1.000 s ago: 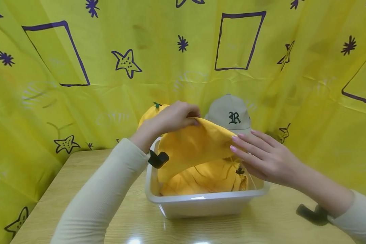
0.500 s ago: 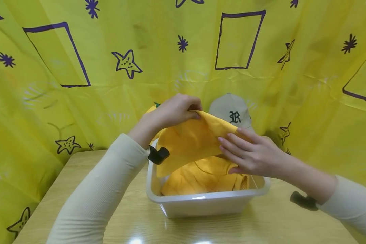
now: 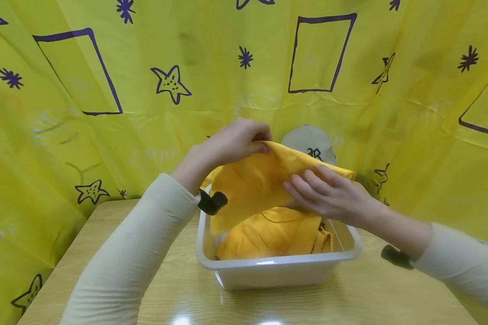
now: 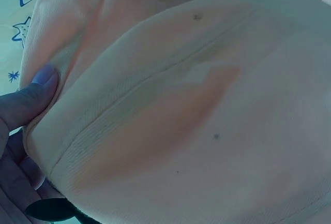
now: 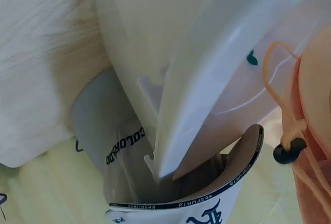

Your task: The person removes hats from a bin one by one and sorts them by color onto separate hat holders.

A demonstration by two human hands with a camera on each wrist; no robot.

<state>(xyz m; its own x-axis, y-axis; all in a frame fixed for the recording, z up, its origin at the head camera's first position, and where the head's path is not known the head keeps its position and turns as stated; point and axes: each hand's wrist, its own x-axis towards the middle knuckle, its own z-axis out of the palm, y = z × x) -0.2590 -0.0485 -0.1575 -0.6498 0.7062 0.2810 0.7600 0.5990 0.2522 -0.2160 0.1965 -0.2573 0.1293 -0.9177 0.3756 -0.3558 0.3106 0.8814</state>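
Note:
In the head view my left hand point(image 3: 244, 137) pinches the upper edge of a yellow wide-brimmed hat point(image 3: 248, 180) and holds it up over a white bin point(image 3: 278, 273). The left wrist view shows my left thumb point(image 4: 44, 87) pressed on its fabric point(image 4: 155, 110), with seams and small eyelets, in paler colours. My right hand point(image 3: 331, 192) lies against the near side of the fabric, fingers extended and slightly bent. More folded yellow fabric point(image 3: 272, 237) lies in the bin. The right wrist view shows a cord toggle point(image 5: 289, 150) on orange-looking cloth; my right hand is outside that view.
A beige cap point(image 3: 309, 140) with a dark letter stands behind the bin, partly covered by the raised hat. Its visor point(image 5: 191, 198) shows close to the bin's rim point(image 5: 196, 79). Wooden table point(image 3: 118, 239) surrounds the bin; a yellow patterned curtain point(image 3: 211, 49) hangs behind.
My left hand has lifted the hat's edge a little higher and to the right. My right hand has slid left along the fabric, and the hat's right end now extends past its fingers.

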